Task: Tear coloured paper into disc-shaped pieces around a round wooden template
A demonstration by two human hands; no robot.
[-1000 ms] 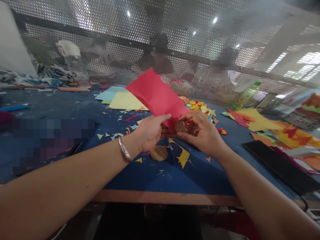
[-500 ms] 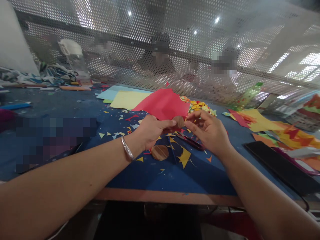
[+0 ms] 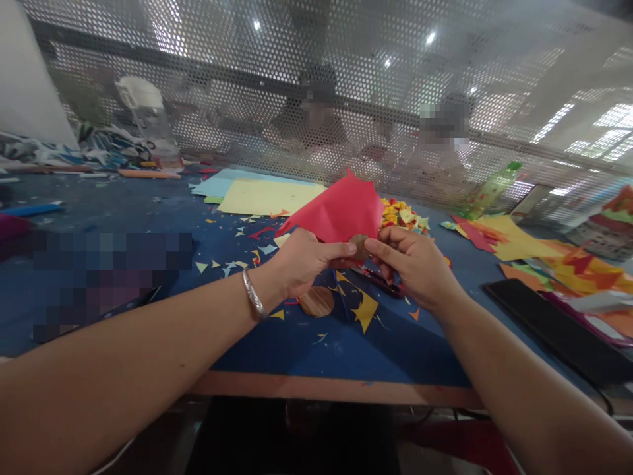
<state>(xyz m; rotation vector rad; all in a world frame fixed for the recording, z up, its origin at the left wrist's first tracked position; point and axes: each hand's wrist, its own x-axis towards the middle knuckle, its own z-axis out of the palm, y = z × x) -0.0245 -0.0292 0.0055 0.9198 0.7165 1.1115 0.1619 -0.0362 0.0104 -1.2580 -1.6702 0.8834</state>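
Between my two hands is a small round brown wooden disc point(image 3: 359, 247), along with a large sheet of red paper point(image 3: 341, 210) that rises behind it. My left hand point(image 3: 309, 258) pinches them from the left, thumb on the disc; a silver bangle circles that wrist. On the right edge, the thumb and fingers of my right hand point(image 3: 413, 264) close on the disc and the paper. A second wooden disc point(image 3: 317, 301) lies flat on the blue table just below my left hand. Dark scissors point(image 3: 383, 280) rest partly hidden under my right hand.
Yellow paper point(image 3: 267, 196) and light blue paper lie behind my left hand. Paper scraps surround a yellow piece point(image 3: 364, 311). A black phone-like slab point(image 3: 554, 326) and coloured papers are at right. Bottles stand near the perforated screen; people sit beyond it.
The red paper and small disc have shifted slightly right. My right hand's thumb and fingers have closed on the disc's right edge, where they were apart from it before.
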